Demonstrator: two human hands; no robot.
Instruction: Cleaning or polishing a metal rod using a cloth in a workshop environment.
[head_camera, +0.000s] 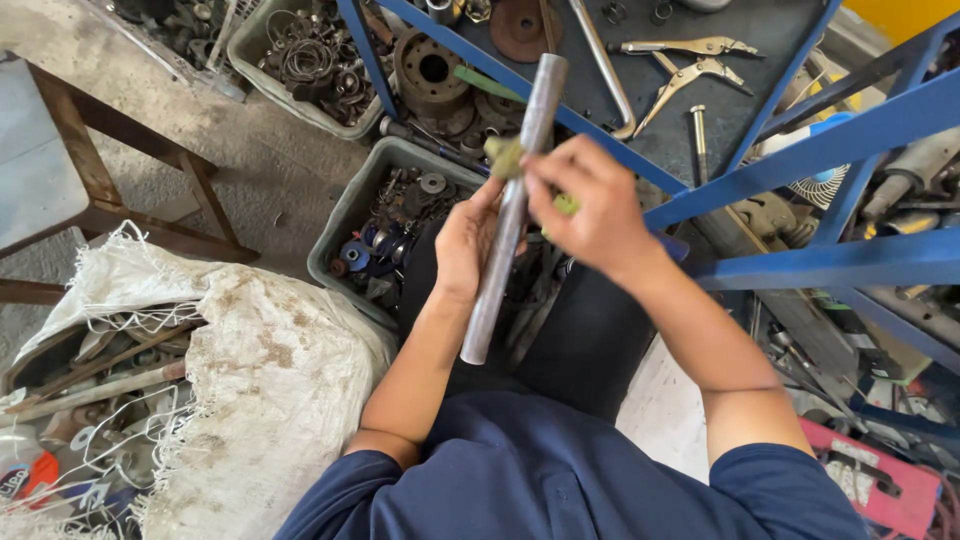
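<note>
Left hand (468, 245) wraps around a grey metal tube (513, 205) at mid-length. Right hand (585, 205) pinches a yellow-green abrasive pad (506, 156) against the tube's upper part. The tube is held in the air over the lap, above a grey bin of metal parts (362, 200).

Long axis near vertical in frame, tilted slightly; upper end points away toward the blue frame (800, 150), lower end toward the body.

Risk, as judged: the grip sits mid-tube, so pad pressure could twist or slip it, dropping the tube into the bin.
</note>
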